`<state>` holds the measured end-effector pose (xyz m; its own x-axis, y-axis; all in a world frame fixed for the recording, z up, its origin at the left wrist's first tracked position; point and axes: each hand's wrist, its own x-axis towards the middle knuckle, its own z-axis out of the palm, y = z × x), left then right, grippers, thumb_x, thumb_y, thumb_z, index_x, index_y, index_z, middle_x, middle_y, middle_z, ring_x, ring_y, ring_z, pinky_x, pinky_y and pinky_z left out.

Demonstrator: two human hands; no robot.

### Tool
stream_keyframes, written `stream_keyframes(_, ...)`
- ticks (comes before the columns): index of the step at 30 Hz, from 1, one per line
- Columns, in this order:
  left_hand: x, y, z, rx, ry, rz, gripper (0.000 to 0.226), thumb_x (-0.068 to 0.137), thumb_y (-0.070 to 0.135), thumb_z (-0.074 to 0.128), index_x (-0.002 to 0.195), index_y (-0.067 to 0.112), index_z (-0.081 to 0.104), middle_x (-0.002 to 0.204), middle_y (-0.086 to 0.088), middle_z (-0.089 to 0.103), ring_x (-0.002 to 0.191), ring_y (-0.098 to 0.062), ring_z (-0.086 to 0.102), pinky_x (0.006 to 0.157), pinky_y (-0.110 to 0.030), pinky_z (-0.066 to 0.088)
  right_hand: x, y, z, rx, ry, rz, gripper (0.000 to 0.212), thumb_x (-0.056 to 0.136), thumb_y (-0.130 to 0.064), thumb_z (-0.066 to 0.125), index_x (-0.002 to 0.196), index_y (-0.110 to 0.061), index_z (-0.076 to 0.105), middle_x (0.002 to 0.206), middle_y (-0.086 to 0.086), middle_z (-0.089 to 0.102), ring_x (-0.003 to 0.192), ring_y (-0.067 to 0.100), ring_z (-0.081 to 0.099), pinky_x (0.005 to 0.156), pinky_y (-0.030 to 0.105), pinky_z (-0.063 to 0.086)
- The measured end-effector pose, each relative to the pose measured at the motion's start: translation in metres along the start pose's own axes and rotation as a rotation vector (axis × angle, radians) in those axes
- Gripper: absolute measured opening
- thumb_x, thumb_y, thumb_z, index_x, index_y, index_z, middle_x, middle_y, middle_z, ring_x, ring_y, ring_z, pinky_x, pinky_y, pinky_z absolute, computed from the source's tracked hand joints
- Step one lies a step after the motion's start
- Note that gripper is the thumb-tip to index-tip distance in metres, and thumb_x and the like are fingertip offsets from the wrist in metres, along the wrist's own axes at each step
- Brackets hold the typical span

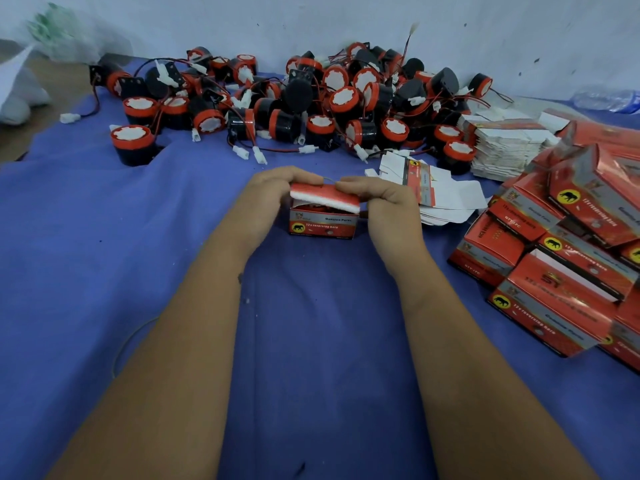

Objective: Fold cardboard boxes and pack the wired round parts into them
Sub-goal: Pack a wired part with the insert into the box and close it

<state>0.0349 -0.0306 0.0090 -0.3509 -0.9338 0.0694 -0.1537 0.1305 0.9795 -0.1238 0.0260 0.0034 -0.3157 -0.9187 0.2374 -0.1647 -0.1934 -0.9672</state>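
**Closing the top flap of a red carton**

Blue cloth (104, 271) is covering the work surface, lying in soft folds and running back to a pale wall (311, 15). At the centre of the cloth a small red cardboard box (323, 225) is standing upright, its printed front facing the camera and its top flap (325, 197) lying tilted over the opening, white underside showing. Both bare forearms are reaching in from the lower edge. The left hand (268, 194) is curling its fingers over the left end of the flap; the right hand (379, 195) is doing likewise at the right end, so that each hand is gripping the flap. What the box is holding is hidden by the flap.

Behind the box, against the wall, a heap of wired round parts (311, 98) is lying: black drums with red caps, trailing red and black leads ending in white plugs. One such part (131, 143) is standing apart at the left edge of the heap. Just right of the right hand, a fanned pile of flat, unfolded cartons (440, 192) is lying white side up, with a taller stack (502, 147) beyond it. Farther right, folded red boxes (561, 258) are lying heaped against one another at various tilts.
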Motion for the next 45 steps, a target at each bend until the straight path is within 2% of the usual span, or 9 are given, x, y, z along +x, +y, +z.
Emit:
stream_keyframes(3,0.003,0.002,-0.011,0.150,-0.098,-0.151,0.031,0.096,0.021,0.056,0.124,0.013,0.066,0.133,-0.004,0.061,0.117,-0.017,0.059,0.091,-0.017,0.046,0.001,0.000,0.001,0.030,-0.001,0.062,0.039,0.088,0.014,0.049,0.083,-0.016,0.074,0.107,-0.001,0.067,0.101,0.014,0.062,0.077,0.024,0.056)
stream_keyframes(7,-0.010,-0.006,-0.015,0.190,-0.137,0.054,0.027,0.099,0.028,0.057,0.105,0.052,0.066,0.134,0.022,0.053,0.118,0.005,0.052,0.083,-0.006,0.043,-0.001,-0.002,-0.008,0.055,-0.083,0.092,0.030,0.086,-0.001,0.050,0.089,-0.016,0.075,0.116,-0.004,0.068,0.108,0.009,0.061,0.077,0.014,0.049)
stream_keyframes(11,-0.013,-0.011,-0.016,0.206,-0.107,0.188,0.026,0.095,0.025,0.062,0.105,0.049,0.066,0.136,0.027,0.047,0.135,0.001,0.039,0.091,-0.006,0.041,-0.005,0.001,-0.018,-0.116,-0.264,0.022,0.026,0.088,-0.014,0.069,0.113,-0.022,0.070,0.134,-0.009,0.055,0.122,0.005,0.052,0.096,0.027,0.050)
stream_keyframes(17,-0.014,-0.013,-0.018,0.114,-0.147,0.201,0.035,0.071,0.037,0.078,0.104,0.044,0.070,0.125,0.030,0.058,0.118,0.019,0.048,0.083,-0.005,0.047,-0.006,0.002,-0.017,-0.260,-0.235,-0.067,0.039,0.084,-0.020,0.074,0.122,-0.023,0.065,0.136,-0.008,0.054,0.125,0.004,0.048,0.104,0.033,0.045)
stream_keyframes(21,-0.011,-0.016,-0.014,0.077,-0.112,0.223,0.031,0.081,0.018,0.077,0.103,0.040,0.071,0.123,0.023,0.061,0.119,0.014,0.051,0.084,-0.008,0.048,-0.006,0.004,-0.013,-0.311,-0.204,-0.122,0.035,0.087,-0.022,0.071,0.122,-0.023,0.066,0.134,-0.005,0.056,0.122,0.003,0.049,0.103,0.029,0.045)
stream_keyframes(25,-0.011,-0.015,-0.014,0.069,-0.099,0.230,0.028,0.080,0.028,0.072,0.107,0.037,0.071,0.129,0.017,0.061,0.124,0.008,0.051,0.093,-0.014,0.049,-0.005,0.005,-0.012,-0.315,-0.188,-0.148,0.031,0.089,-0.024,0.068,0.120,-0.023,0.067,0.131,-0.005,0.059,0.120,-0.002,0.049,0.104,0.021,0.040)
stream_keyframes(29,-0.011,-0.014,-0.012,0.029,-0.085,0.227,0.028,0.088,0.017,0.068,0.114,0.028,0.069,0.130,0.011,0.062,0.121,0.008,0.053,0.089,-0.013,0.050,-0.003,0.007,-0.011,-0.305,-0.153,-0.171,0.029,0.090,-0.024,0.067,0.119,-0.019,0.068,0.126,-0.003,0.063,0.117,-0.001,0.052,0.100,0.012,0.039)
stream_keyframes(40,-0.014,-0.008,-0.009,-0.009,-0.025,0.188,0.025,0.092,0.017,0.067,0.115,0.026,0.069,0.131,0.007,0.063,0.118,-0.001,0.059,0.092,-0.020,0.053,-0.004,0.008,-0.004,-0.312,-0.100,-0.227,0.024,0.091,-0.028,0.066,0.114,-0.024,0.071,0.109,-0.020,0.062,0.111,-0.004,0.055,0.097,0.015,0.042)
stream_keyframes(45,-0.017,-0.007,-0.007,0.041,-0.096,0.188,0.049,0.082,-0.006,0.071,0.119,0.026,0.063,0.138,0.001,0.055,0.127,-0.009,0.053,0.101,-0.025,0.050,-0.005,0.007,-0.002,-0.318,-0.086,-0.212,0.025,0.092,-0.027,0.065,0.116,-0.021,0.070,0.111,-0.014,0.064,0.109,-0.001,0.056,0.096,0.015,0.042)
